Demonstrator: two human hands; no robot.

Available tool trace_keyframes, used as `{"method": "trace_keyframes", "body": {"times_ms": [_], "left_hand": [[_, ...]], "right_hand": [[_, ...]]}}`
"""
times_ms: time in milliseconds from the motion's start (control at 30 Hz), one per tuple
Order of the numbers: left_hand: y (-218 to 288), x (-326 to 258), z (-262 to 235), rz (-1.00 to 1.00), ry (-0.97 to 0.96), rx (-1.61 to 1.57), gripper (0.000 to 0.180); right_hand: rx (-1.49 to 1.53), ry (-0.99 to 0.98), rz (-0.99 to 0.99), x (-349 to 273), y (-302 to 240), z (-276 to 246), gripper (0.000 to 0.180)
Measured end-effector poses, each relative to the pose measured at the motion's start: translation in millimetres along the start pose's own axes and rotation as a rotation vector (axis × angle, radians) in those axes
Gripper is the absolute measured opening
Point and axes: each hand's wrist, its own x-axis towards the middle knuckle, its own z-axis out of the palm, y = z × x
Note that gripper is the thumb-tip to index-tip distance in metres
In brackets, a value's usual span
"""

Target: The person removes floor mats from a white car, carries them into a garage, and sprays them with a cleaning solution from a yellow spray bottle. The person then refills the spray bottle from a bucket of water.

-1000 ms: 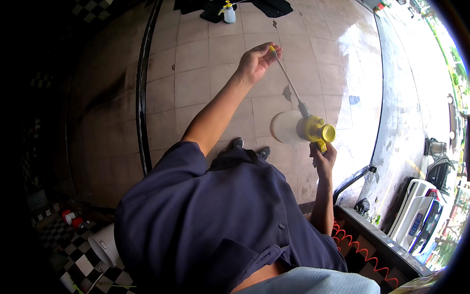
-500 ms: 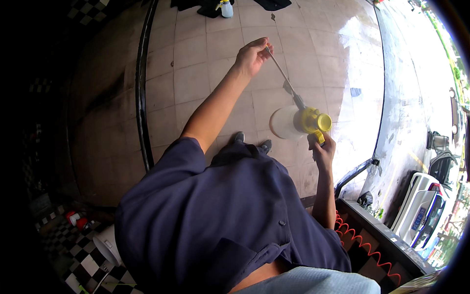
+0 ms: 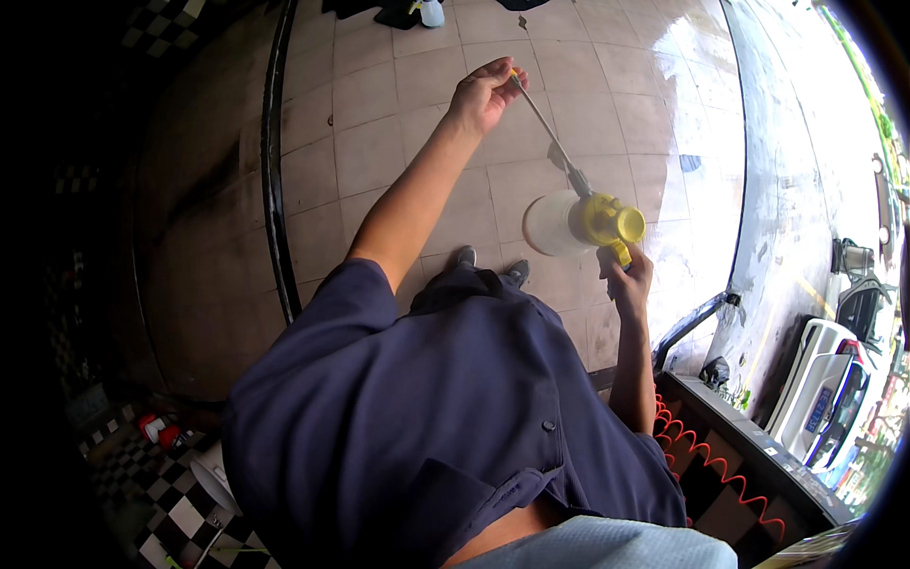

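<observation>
Beige floor tiles (image 3: 379, 142) are overlooked while a sprayer bottle (image 3: 559, 224) is gripped by the right hand (image 3: 627, 277), its thin rod (image 3: 548, 128) pinched by the left hand (image 3: 483, 93), a coiled red hose (image 3: 697, 455) lying nearby

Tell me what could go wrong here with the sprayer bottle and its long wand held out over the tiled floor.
The right hand grips the sprayer bottle only by its yellow top, so it might slip and drop onto the tiled floor. The left hand pinches just the far tip of the thin wand, which could bend or pop loose. The tiles look glossy, possibly wet, near the shoes, so a slip is possible.
</observation>
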Motion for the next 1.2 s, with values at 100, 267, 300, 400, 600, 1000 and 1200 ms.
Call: {"method": "trace_keyframes", "body": {"times_ms": [100,267,300,400,600,1000,1200], "left_hand": [[-1.6,-5.5,7.5,0.001,0.001,-0.019,0.016],[-3.0,-12.1,22.4,-0.053,0.111,-0.034,0.012],[-2.9,-8.8,19.4,-0.035,0.106,-0.004,0.012],[-5.1,-2.1,11.3,-0.022,-0.004,0.040,0.017],[-21.8,-21.2,14.2,-0.086,0.091,0.166,0.034],[-115.5,-105.0,-63.5,-0.384,0.097,0.769,0.061],[-139.7,-96.6,-108.8,-0.676,0.323,0.442,0.047]], "right_hand": [[-0.035,0.012,-0.003,-3.8,-0.4,-0.6,0.018],[-0.002,0.046,-0.046,-7.9,1.5,-0.1,0.018],[0.010,0.050,-0.051,-7.3,0.2,0.7,0.018],[0.028,0.031,-0.073,-6.7,2.8,-1.4,0.018],[0.007,0.112,-0.006,-4.6,-11.0,3.6,0.016],[0.156,0.148,0.008,25.1,-51.5,18.9,0.022],[0.221,0.104,0.013,28.2,-86.7,26.6,0.019]]}}
